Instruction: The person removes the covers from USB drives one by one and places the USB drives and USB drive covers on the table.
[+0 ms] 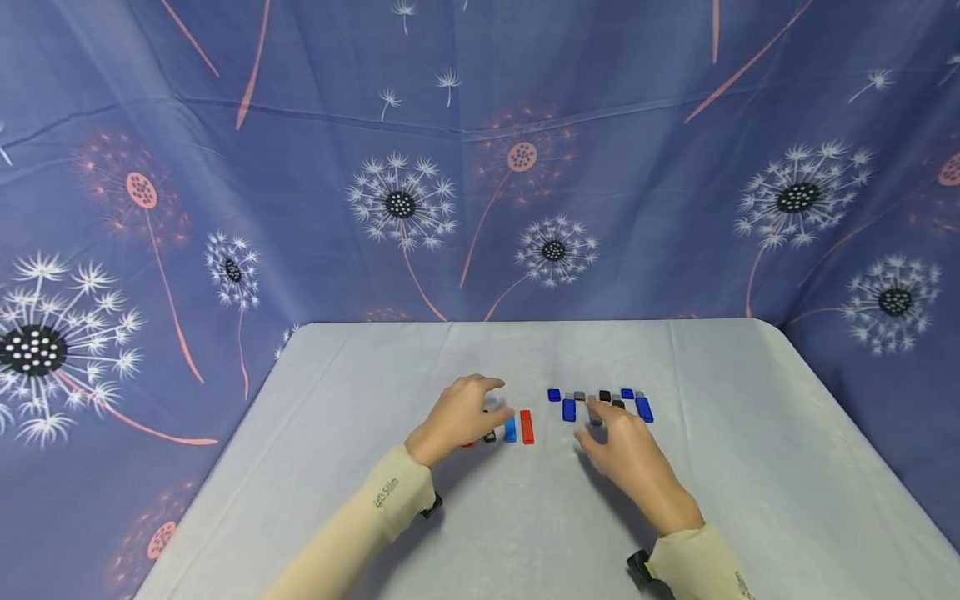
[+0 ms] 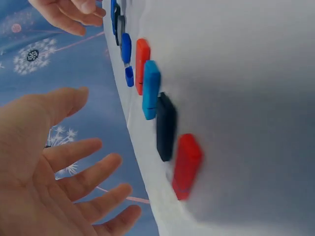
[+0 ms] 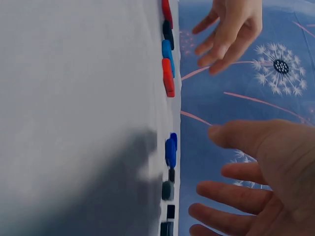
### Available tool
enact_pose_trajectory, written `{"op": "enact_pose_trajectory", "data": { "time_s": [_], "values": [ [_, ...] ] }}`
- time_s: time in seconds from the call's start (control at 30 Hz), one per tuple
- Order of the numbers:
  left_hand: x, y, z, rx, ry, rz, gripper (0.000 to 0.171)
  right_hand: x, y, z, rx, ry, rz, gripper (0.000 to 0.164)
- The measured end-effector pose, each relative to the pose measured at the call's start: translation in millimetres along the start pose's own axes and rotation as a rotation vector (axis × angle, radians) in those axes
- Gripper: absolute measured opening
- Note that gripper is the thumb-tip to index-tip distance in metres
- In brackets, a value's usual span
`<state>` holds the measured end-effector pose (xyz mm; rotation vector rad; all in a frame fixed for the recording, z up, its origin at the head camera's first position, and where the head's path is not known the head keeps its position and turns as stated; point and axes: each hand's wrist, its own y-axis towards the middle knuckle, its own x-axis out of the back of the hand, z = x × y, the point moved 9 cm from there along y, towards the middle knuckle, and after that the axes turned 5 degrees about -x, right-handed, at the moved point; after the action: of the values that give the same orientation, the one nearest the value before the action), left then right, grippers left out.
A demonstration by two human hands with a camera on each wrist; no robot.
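My left hand (image 1: 461,417) hovers over the left group of USB flash drives with its fingers spread and holds nothing. In that row lie a red drive (image 1: 527,427), a light blue one (image 1: 511,430), a black one (image 2: 166,128) and another red one (image 2: 187,164); the hand partly covers the last two in the head view. Above the right group my right hand (image 1: 630,450) has loosely extended fingers and an empty palm. Beneath it are uncapped drives, including a blue one (image 1: 569,409) and another blue one (image 1: 644,409); the hand hides part of those between.
Separate caps lie behind the right row: a blue cap (image 1: 553,394), a grey cap (image 1: 580,396), a black cap (image 1: 604,395) and another blue cap (image 1: 627,392). A white cloth covers the table (image 1: 750,467). Behind it hangs a blue dandelion-print curtain (image 1: 645,167).
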<state>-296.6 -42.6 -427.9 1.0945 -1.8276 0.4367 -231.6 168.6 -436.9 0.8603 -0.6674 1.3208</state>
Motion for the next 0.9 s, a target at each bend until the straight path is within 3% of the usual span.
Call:
{"op": "enact_pose_trajectory", "data": {
  "time_s": [0.17,0.47,0.7,0.9],
  "values": [
    [8.2,-32.7,5.5,-0.021,0.024,-0.07,0.061,11.1,-14.7,-6.0,0.024,-0.067,-0.002,0.063],
    [28.6,-82.1,14.6,0.034,0.132,-0.221,0.08,28.7,-27.2,-15.3,0.008,-0.05,-0.011,0.073],
    [34.3,-106.7,20.8,0.095,0.12,-0.258,0.092,34.3,-28.3,-21.8,-0.006,0.027,-0.049,0.076],
    [31.5,-111.7,22.0,0.103,0.156,-0.251,0.098,35.2,-26.0,-28.8,-0.05,0.054,-0.03,0.08]
  ]
}}
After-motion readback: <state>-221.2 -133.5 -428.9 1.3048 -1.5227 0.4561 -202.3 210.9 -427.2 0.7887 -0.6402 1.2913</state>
